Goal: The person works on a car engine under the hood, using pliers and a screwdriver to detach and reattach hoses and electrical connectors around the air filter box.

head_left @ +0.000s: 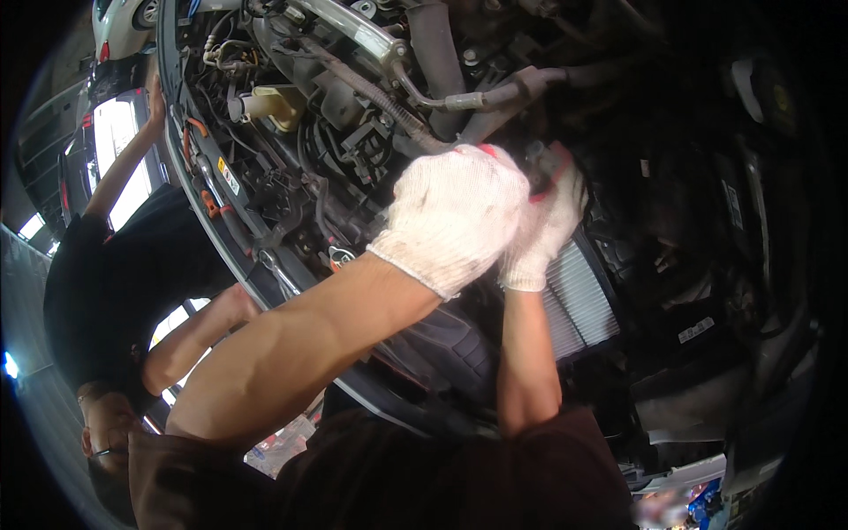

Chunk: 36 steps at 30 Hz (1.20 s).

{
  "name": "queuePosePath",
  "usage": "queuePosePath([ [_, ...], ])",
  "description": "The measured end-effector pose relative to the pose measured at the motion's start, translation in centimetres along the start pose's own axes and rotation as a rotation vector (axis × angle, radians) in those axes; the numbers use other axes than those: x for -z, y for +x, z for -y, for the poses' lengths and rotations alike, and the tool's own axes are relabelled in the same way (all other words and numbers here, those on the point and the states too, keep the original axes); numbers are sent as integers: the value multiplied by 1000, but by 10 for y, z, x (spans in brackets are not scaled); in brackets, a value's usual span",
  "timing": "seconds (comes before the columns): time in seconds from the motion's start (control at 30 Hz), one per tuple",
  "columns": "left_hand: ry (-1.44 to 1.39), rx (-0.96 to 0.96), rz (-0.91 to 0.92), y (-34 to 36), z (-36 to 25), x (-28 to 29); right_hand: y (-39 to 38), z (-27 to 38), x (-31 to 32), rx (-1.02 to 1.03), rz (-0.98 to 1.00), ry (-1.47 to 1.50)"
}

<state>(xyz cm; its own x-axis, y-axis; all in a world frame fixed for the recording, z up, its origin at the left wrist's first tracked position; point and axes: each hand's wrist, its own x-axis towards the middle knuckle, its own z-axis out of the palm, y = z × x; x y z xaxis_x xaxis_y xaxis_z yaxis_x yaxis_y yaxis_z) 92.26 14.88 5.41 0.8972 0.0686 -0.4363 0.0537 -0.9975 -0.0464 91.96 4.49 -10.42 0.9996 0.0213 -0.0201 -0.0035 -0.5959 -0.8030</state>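
Both my hands wear white knit gloves with red palms and work close together over a car's engine bay. My left hand (464, 212) is closed, its knuckles up, at the lower end of a pipe (481, 102) and a ribbed hose (380, 97); what its fingers hold is hidden. Beside it, my right hand (549, 225) curls around a dark, roundish part with a grey top (536, 159), whose kind I cannot make out. Under my right wrist lies a white pleated air filter (579, 296) in a black housing.
Orange-handled tools (210, 203) and a ratchet (276, 268) lie along the car's front edge. A yellowed plastic reservoir (276, 108) and a round cap (341, 257) sit in the bay. At the left, another person (132, 274) in black leans on the car. The right side is dark.
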Motion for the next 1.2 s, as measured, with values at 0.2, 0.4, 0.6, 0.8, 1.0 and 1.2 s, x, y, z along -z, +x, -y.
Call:
queuePosePath([
  [0.2,-59,-9,-28,-5,0,4,3,8,6,22,-4,-53],
  [0.4,-50,94,10,-9,-7,10,2,13,9,23,42,-43],
  [0.6,13,-57,-158,-4,-9,11,1,6,8,-4,63,-127],
  [0.8,405,-34,44,18,-37,28,-6,-12,1,-47,79,-83],
  [1.0,438,14,87,8,-39,8,-2,1,7,-94,115,-79],
  [1.2,302,-73,54,11,-21,18,1,0,11,-18,119,-123],
])
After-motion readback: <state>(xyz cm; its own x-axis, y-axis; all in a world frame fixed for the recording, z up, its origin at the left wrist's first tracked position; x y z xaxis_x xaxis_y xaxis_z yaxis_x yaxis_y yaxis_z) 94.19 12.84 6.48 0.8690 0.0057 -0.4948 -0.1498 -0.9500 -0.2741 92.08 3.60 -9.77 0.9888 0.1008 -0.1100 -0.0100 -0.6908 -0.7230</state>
